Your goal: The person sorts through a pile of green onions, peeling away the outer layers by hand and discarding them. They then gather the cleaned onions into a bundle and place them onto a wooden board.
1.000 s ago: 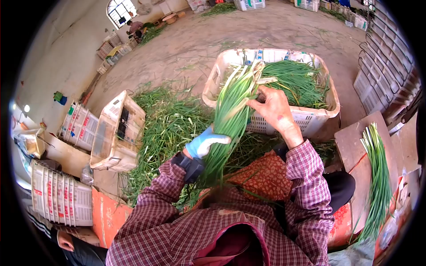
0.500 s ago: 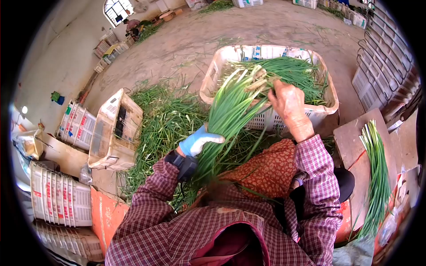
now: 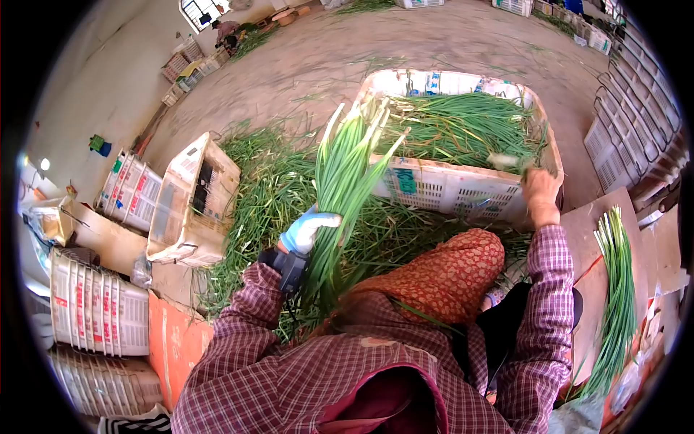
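My left hand (image 3: 307, 230), in a blue and white glove, is wrapped round a bunch of green onions (image 3: 345, 163). Their pale root ends point up and away from me, and the green leaves hang down past my wrist. My bare right hand (image 3: 542, 197) is at the right front rim of a white plastic crate (image 3: 463, 189), fingers curled. A blurred pale scrap (image 3: 508, 160) shows just left of these fingers; whether they touch it I cannot make out. More green onions (image 3: 455, 126) lie loosely inside the crate.
Leaf litter (image 3: 271, 188) covers the floor to the left, beside a tilted crate (image 3: 194, 199). Stacked crates stand at left (image 3: 97, 304) and right (image 3: 636, 116). A neat green onion bundle (image 3: 616, 289) lies on a board (image 3: 585, 224). Another person (image 3: 225, 35) sits far back.
My right hand has left the bunch and swung right to the crate's rim. The bunch in my left hand has moved left and now stands more upright.
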A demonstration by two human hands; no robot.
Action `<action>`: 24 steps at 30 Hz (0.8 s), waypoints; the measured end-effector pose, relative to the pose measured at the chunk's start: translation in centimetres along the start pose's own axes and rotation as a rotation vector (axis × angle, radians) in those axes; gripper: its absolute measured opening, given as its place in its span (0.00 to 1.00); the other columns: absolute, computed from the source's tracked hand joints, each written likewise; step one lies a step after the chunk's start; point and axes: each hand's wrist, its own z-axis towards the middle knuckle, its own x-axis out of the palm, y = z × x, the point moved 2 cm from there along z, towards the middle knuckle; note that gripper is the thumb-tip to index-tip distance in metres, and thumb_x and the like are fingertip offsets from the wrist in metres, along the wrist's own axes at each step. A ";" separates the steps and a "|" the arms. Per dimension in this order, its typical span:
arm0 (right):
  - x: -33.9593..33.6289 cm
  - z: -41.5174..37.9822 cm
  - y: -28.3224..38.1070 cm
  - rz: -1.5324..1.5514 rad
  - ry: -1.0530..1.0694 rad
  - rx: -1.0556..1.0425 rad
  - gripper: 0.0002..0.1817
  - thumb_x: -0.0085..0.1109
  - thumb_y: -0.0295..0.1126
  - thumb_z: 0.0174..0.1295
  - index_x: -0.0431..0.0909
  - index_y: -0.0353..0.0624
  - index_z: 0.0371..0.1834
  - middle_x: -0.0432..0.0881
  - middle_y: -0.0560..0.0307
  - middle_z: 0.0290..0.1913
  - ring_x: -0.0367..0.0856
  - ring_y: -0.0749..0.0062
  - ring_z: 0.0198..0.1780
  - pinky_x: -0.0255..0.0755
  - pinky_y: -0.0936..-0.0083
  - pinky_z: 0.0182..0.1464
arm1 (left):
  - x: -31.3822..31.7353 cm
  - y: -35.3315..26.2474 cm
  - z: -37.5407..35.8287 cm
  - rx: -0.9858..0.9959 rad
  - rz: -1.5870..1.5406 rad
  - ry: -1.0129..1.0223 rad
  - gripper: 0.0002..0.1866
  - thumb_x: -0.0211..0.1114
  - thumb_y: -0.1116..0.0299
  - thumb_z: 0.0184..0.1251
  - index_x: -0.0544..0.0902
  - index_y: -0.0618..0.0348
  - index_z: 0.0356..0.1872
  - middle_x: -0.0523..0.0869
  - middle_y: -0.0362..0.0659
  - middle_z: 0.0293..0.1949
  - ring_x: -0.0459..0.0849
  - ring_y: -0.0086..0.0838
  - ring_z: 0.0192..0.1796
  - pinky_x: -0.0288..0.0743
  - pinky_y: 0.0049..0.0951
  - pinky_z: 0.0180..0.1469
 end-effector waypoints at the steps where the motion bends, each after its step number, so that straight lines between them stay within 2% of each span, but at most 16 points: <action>1: 0.1 -1.0 1.2 -0.008 0.164 -0.009 0.15 0.65 0.39 0.56 0.78 0.48 0.45 0.85 0.50 0.34 0.85 0.54 0.40 0.77 0.60 0.44 | -0.3 0.2 0.2 0.001 0.000 -0.002 0.22 0.64 0.60 0.55 0.79 0.66 0.46 0.81 0.45 0.25 0.78 0.29 0.24 0.72 0.27 0.29; 2: -1.7 -2.4 3.4 -0.034 0.201 -0.037 0.23 0.68 0.50 0.53 0.78 0.55 0.51 0.85 0.51 0.39 0.85 0.56 0.43 0.76 0.60 0.46 | -0.3 0.4 0.4 0.012 -0.002 0.009 0.22 0.64 0.60 0.55 0.79 0.66 0.46 0.80 0.45 0.24 0.78 0.29 0.24 0.72 0.27 0.28; 3: -3.1 -3.3 5.5 0.057 0.157 -0.081 0.23 0.68 0.48 0.53 0.77 0.53 0.49 0.85 0.52 0.39 0.84 0.56 0.44 0.76 0.60 0.45 | -0.2 0.5 0.5 0.021 -0.003 0.022 0.22 0.65 0.60 0.55 0.79 0.66 0.46 0.80 0.45 0.23 0.77 0.29 0.23 0.72 0.27 0.28; 5: -6.2 -4.5 9.7 0.363 0.024 -0.243 0.18 0.64 0.48 0.57 0.78 0.51 0.45 0.85 0.51 0.35 0.85 0.53 0.36 0.77 0.60 0.39 | 0.4 0.7 0.9 0.006 -0.005 0.052 0.22 0.65 0.60 0.55 0.79 0.66 0.46 0.79 0.45 0.22 0.77 0.29 0.23 0.71 0.28 0.27; 6: -6.1 -4.6 11.3 0.731 -0.119 -0.445 0.18 0.61 0.46 0.61 0.79 0.47 0.45 0.86 0.49 0.36 0.85 0.55 0.33 0.78 0.63 0.39 | 0.3 1.1 1.3 0.007 -0.007 0.069 0.22 0.65 0.60 0.55 0.79 0.66 0.46 0.79 0.45 0.22 0.77 0.30 0.23 0.71 0.28 0.27; 7: -7.3 -4.9 13.3 1.085 -0.035 -0.421 0.20 0.61 0.46 0.62 0.78 0.42 0.49 0.86 0.49 0.40 0.86 0.61 0.36 0.78 0.68 0.42 | 0.5 1.3 1.6 0.011 -0.008 0.088 0.22 0.65 0.59 0.55 0.79 0.66 0.46 0.79 0.45 0.23 0.77 0.30 0.23 0.71 0.28 0.26; 9: -8.5 -5.0 16.2 1.351 0.114 -0.387 0.21 0.62 0.41 0.63 0.77 0.39 0.54 0.86 0.51 0.41 0.84 0.74 0.39 0.78 0.75 0.42 | 2.0 0.8 1.5 0.018 -0.051 0.093 0.23 0.65 0.59 0.55 0.79 0.66 0.47 0.79 0.45 0.23 0.76 0.30 0.22 0.71 0.29 0.26; 11: -8.4 -5.2 18.6 1.722 0.239 -0.216 0.18 0.63 0.38 0.63 0.78 0.39 0.51 0.86 0.54 0.38 0.82 0.76 0.35 0.78 0.76 0.39 | 2.8 0.5 1.2 -0.054 -0.058 0.099 0.24 0.65 0.59 0.54 0.78 0.66 0.48 0.80 0.46 0.25 0.78 0.31 0.24 0.72 0.29 0.28; 12: -8.6 -5.3 19.0 1.722 0.239 -0.218 0.18 0.63 0.38 0.63 0.78 0.39 0.51 0.86 0.54 0.38 0.82 0.76 0.35 0.78 0.76 0.39 | 2.8 0.8 1.4 -0.038 -0.068 0.123 0.25 0.65 0.58 0.56 0.78 0.66 0.50 0.82 0.47 0.29 0.81 0.32 0.28 0.75 0.31 0.32; 14: -8.8 -5.4 19.4 1.658 0.184 -0.151 0.14 0.64 0.34 0.61 0.81 0.36 0.45 0.86 0.53 0.33 0.81 0.78 0.31 0.76 0.76 0.35 | 3.8 0.2 1.1 -0.037 -0.094 0.096 0.25 0.64 0.58 0.57 0.78 0.66 0.50 0.83 0.47 0.30 0.81 0.33 0.30 0.76 0.31 0.35; 15: -8.6 -5.5 19.5 1.658 0.187 -0.152 0.14 0.64 0.34 0.61 0.81 0.36 0.45 0.86 0.53 0.33 0.81 0.78 0.31 0.76 0.76 0.35 | 4.4 -0.4 0.7 -0.037 -0.120 0.071 0.25 0.64 0.58 0.58 0.77 0.67 0.51 0.83 0.47 0.32 0.82 0.33 0.32 0.77 0.32 0.37; 16: -8.2 -5.5 19.5 1.566 0.081 -0.191 0.12 0.64 0.33 0.61 0.81 0.35 0.41 0.85 0.51 0.31 0.80 0.78 0.29 0.75 0.75 0.34 | 4.9 -0.8 0.7 -0.026 -0.126 0.098 0.24 0.63 0.58 0.60 0.78 0.66 0.52 0.84 0.45 0.34 0.83 0.33 0.33 0.78 0.32 0.38; 17: -8.3 -5.5 19.5 1.469 -0.023 -0.229 0.10 0.64 0.32 0.60 0.82 0.35 0.38 0.84 0.50 0.28 0.79 0.78 0.27 0.74 0.74 0.33 | 5.0 -0.9 0.7 -0.026 -0.128 0.098 0.24 0.63 0.58 0.60 0.78 0.66 0.52 0.84 0.45 0.34 0.83 0.33 0.33 0.78 0.32 0.38; 21: -8.7 -5.2 18.3 1.426 -0.023 -0.257 0.09 0.64 0.29 0.59 0.82 0.34 0.36 0.82 0.46 0.28 0.80 0.71 0.27 0.73 0.71 0.33 | 5.4 -1.4 0.7 -0.044 0.007 0.047 0.21 0.63 0.59 0.60 0.80 0.66 0.47 0.83 0.44 0.31 0.82 0.31 0.31 0.76 0.30 0.36; 23: -9.1 -5.1 17.8 1.179 -0.195 -0.415 0.07 0.61 0.28 0.62 0.82 0.34 0.37 0.83 0.55 0.27 0.79 0.75 0.27 0.72 0.78 0.30 | 5.3 -1.3 0.9 -0.047 0.039 0.042 0.20 0.63 0.59 0.60 0.80 0.65 0.45 0.83 0.44 0.29 0.82 0.30 0.31 0.75 0.29 0.35; 24: -9.3 -5.1 17.6 1.175 -0.226 -0.400 0.07 0.62 0.28 0.58 0.82 0.35 0.35 0.83 0.46 0.30 0.82 0.55 0.31 0.75 0.68 0.35 | 5.0 -1.1 1.2 -0.041 0.019 0.077 0.19 0.64 0.60 0.59 0.81 0.66 0.44 0.83 0.44 0.27 0.82 0.30 0.30 0.74 0.28 0.35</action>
